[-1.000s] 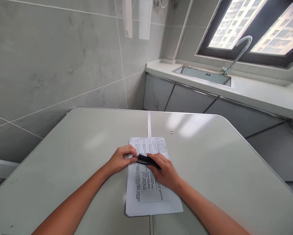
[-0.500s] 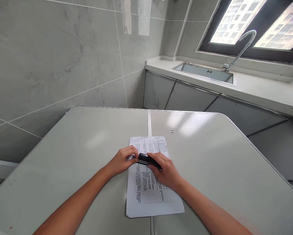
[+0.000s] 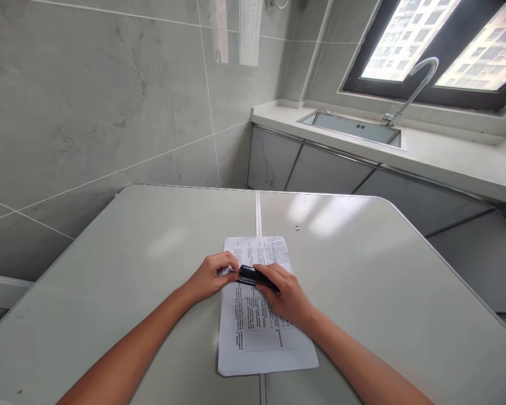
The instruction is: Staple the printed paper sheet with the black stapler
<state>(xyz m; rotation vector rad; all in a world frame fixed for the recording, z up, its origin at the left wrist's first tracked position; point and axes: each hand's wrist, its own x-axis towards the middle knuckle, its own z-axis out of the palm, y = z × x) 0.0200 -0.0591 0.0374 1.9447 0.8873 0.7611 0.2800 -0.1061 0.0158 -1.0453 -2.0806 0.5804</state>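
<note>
Printed white paper sheets [image 3: 273, 357] lie near the middle of the table, over its centre seam. A black stapler [image 3: 253, 274] is above the upper part of the sheets, its front end pointing left. My right hand [image 3: 285, 291] is wrapped round the stapler's right end. Beside the stapler's front end, my left hand [image 3: 214, 275] is closed in a pinch at the left edge of the sheets. What sits between its fingertips is too small to make out.
The pale table [image 3: 109, 292] has a small shiny bit [image 3: 297, 228] beyond the sheets. Behind it stand a counter [image 3: 447, 152] with a sink [image 3: 354, 126] and a tap [image 3: 417, 90]. A grey tiled wall [image 3: 109, 101] is on the left.
The camera view has tilted up very slightly. My hands, the stapler and the sheets keep the same positions relative to one another.
</note>
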